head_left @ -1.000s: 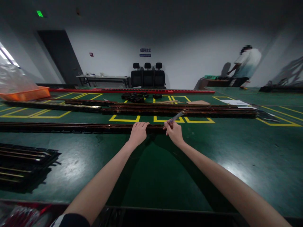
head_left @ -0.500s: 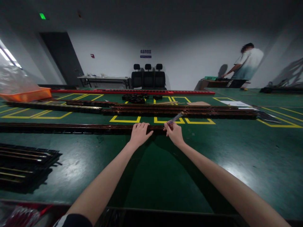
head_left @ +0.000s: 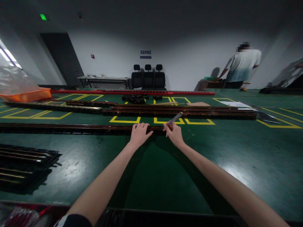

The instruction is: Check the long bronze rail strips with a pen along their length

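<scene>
A long dark rail (head_left: 78, 128) with copper-coloured lines runs across the green table from the left edge to my hands. My left hand (head_left: 139, 134) lies over it near its right end, fingers on the far side and thumb along the near side, holding it down. Between thumb and fingers, my right hand (head_left: 174, 134) pinches a slim pen (head_left: 177, 116) with a translucent barrel, tilted up to the right. The pen's lower tip is hidden by the fingers, at the rail's right end; I cannot tell whether it touches.
More long rails (head_left: 180, 112) lie behind my hands, and a short stack (head_left: 26, 165) sits at the left front. Dark parts (head_left: 134, 98), an orange bin (head_left: 30, 94) and white paper (head_left: 234, 104) are farther back. A person (head_left: 243, 67) stands at the far right.
Both my hands and the pen stay nearly in place over the rail. In the background, the person has shifted slightly left and turned.
</scene>
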A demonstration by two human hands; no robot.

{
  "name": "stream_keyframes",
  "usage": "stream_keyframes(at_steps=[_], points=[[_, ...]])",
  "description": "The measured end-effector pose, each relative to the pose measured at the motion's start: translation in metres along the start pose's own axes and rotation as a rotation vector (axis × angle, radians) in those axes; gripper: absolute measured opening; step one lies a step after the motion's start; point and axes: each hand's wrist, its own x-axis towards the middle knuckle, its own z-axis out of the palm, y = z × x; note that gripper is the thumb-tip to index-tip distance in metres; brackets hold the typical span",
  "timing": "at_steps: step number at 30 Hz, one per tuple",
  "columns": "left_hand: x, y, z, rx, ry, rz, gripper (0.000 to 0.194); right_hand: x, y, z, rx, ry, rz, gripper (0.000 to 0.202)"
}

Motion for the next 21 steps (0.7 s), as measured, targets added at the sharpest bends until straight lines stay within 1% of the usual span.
stream_keyframes(at_steps=[9,16,21], points=[[-0.0004,0.0041,0.0033,-0.006,0.035,-0.004,0.037,-0.0006,-0.0007,0.0003,0.023,0.025,-0.004,0.051],[-0.0012,0.0015,0.0065,-0.013,0.087,-0.004,0.036,-0.0008,-0.0011,0.0002,0.025,0.033,-0.003,0.050],[-0.0019,0.0025,0.0051,-0.003,0.077,-0.008,0.034,-0.0003,0.0001,0.0001,0.027,0.035,0.002,0.050]])
